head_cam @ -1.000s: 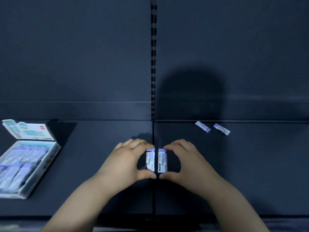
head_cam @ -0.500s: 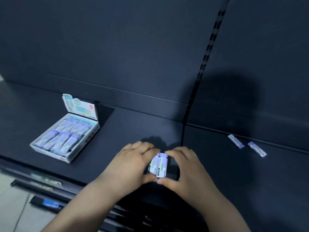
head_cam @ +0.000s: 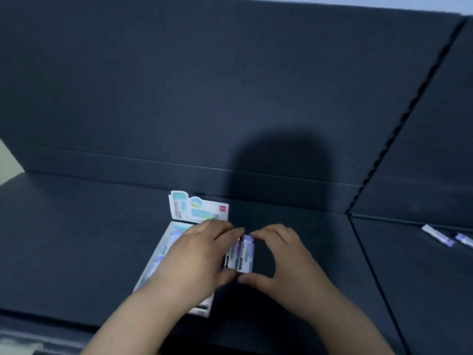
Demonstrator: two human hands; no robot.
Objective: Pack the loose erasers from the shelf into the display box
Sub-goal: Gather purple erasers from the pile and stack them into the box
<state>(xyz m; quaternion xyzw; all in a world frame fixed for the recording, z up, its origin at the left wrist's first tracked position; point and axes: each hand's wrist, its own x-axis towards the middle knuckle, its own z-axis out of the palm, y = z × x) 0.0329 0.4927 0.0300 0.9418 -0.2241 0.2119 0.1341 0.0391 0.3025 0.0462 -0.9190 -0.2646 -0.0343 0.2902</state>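
Dark shelving fills the view, its flat deck running from the left edge across to a slotted upright on the right. Toward the middle of that deck sits the display box, white with pale blue print, its header flap standing up at the back; sleeved erasers already lie in rows inside, though blur makes them hard to count. The left hand is over the box and hides most of its right half, fingers curled and thumb tucked under. Just to its right, the held erasers stand side by side as a small pack, purple-capped at the top, white sleeves facing the camera. They are pinched between both hands: the left hand's fingertips press the pack's left side, while the right hand clamps the right side with index finger on top and thumb underneath. The pack sits beside the box's right edge, not inside it; whether it touches the deck cannot be told. Far right, past the upright, two loose erasers lie on the adjoining shelf, well apart from the hands.
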